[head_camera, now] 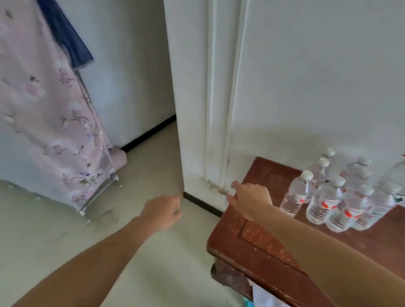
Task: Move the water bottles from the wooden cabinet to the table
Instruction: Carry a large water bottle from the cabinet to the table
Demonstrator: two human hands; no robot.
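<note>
Several clear water bottles (330,197) with white caps and red labels stand clustered on a reddish-brown wooden surface (262,245) at the right, near the white wall. My right hand (250,198) hovers over the surface's far left corner, fingers spread and holding nothing, a short way left of the bottles. My left hand (163,212) hangs over the floor with loosely curled fingers and nothing in it. Whether the wooden surface is the cabinet or the table cannot be told.
A white wall corner with a moulded door frame (220,107) rises behind the wooden surface. At left stands a fabric wardrobe with a pink floral cover (46,121) on metal legs. White paper and something blue (264,304) stick out below the surface's front edge. Pale floor fills the middle.
</note>
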